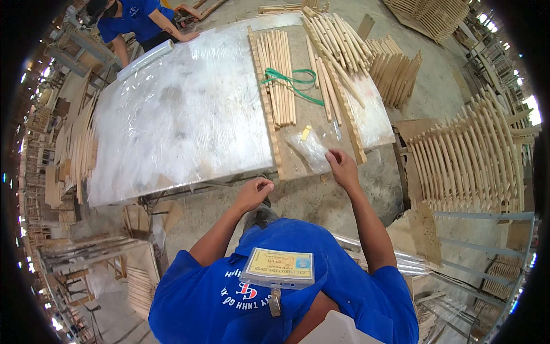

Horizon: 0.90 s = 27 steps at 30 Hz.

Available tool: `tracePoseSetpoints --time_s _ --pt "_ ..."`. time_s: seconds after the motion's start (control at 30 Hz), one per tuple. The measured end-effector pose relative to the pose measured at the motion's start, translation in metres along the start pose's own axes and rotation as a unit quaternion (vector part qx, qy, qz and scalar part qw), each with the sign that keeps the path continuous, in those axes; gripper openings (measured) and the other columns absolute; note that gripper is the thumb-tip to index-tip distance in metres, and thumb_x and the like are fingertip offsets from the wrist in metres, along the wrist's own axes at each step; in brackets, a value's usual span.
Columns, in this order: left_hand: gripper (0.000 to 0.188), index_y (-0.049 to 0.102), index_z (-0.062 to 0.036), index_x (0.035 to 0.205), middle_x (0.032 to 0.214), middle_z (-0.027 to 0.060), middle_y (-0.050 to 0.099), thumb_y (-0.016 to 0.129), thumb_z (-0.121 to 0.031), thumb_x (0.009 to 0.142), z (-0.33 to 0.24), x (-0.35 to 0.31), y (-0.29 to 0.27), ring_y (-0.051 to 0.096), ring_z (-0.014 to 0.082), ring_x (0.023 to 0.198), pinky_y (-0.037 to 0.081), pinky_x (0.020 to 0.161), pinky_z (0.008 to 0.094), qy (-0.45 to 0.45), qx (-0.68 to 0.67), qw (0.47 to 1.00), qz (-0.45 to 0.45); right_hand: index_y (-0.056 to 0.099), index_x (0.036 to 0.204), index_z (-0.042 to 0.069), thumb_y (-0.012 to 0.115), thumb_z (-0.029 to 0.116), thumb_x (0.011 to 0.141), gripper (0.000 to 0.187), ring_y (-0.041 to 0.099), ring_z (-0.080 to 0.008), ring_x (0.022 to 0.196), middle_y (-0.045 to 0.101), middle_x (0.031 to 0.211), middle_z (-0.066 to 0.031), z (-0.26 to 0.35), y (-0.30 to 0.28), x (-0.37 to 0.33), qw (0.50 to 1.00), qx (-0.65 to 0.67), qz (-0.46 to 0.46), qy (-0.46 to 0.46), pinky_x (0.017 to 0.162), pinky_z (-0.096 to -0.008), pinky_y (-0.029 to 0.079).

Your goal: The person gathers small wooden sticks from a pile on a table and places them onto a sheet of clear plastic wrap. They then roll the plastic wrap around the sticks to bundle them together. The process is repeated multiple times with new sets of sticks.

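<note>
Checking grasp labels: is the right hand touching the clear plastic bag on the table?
Touching. The head view shows the right hand's fingertips meeting the lower right edge of the clear plastic bag, with no gap visible.

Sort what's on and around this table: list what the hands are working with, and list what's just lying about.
In hand:
- right hand touching the small clear plastic bag
- left hand at the table edge

Lying about:
- wooden slats with a green strap
- curved wooden parts stacked at right
- plastic film roll by a co-worker
</note>
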<state>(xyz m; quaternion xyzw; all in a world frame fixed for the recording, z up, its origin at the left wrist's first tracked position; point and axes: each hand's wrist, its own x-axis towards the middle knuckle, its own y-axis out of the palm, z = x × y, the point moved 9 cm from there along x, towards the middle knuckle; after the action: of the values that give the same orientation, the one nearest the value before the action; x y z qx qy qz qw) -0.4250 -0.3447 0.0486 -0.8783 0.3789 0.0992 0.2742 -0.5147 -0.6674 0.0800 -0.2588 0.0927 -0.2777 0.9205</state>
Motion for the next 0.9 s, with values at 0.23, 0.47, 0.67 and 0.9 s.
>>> tracePoseSetpoints --time_s 0.23,0.47,0.67,0.9 --pt "0.039 0.077 -0.0014 0.122 0.104 0.0096 0.079 0.071 -0.035 0.103 -0.006 0.112 -0.061 0.074 0.0185 0.091 0.058 0.087 0.0342 0.027 -0.025 0.999 0.022 0.064 0.137 -0.008 0.081 0.055 0.090 0.081 0.075 -0.0368 0.105 0.074 0.122 -0.0268 0.031 0.111 0.151 0.986 -0.144 -0.071 0.047 0.094 -0.0454 0.058" --pt "0.034 0.076 -0.0004 0.118 0.103 0.0068 0.079 0.071 -0.032 0.104 0.072 0.160 -0.162 0.072 0.0142 0.091 0.057 0.085 0.0308 -0.050 -0.162 0.985 -0.040 0.061 0.132 -0.015 0.084 0.055 0.084 0.088 0.076 -0.0382 0.100 0.076 0.112 -0.0273 0.037 0.197 0.197 0.960 -0.219 0.031 0.174 0.088 -0.0466 0.059" --pt "0.036 0.072 0.0020 0.121 0.105 0.0069 0.077 0.067 -0.031 0.109 0.059 0.196 -0.160 0.067 0.0109 0.087 0.056 0.082 0.0275 -0.065 -0.237 0.969 -0.012 0.075 0.105 -0.006 0.085 0.027 0.088 0.039 0.072 -0.0199 0.067 0.077 0.084 -0.0117 0.000 0.194 0.217 0.954 -0.002 0.134 0.268 0.061 -0.0346 0.056" --pt "0.041 0.072 0.0007 0.122 0.111 0.0081 0.076 0.067 -0.038 0.108 0.008 0.196 -0.106 0.071 0.0147 0.098 0.059 0.086 0.0317 -0.079 -0.347 0.931 0.087 0.068 0.111 0.003 0.073 0.017 0.099 0.020 0.071 -0.0172 0.071 0.075 0.089 -0.0073 0.007 0.169 0.184 0.928 0.190 0.137 0.290 0.064 -0.0318 0.057"
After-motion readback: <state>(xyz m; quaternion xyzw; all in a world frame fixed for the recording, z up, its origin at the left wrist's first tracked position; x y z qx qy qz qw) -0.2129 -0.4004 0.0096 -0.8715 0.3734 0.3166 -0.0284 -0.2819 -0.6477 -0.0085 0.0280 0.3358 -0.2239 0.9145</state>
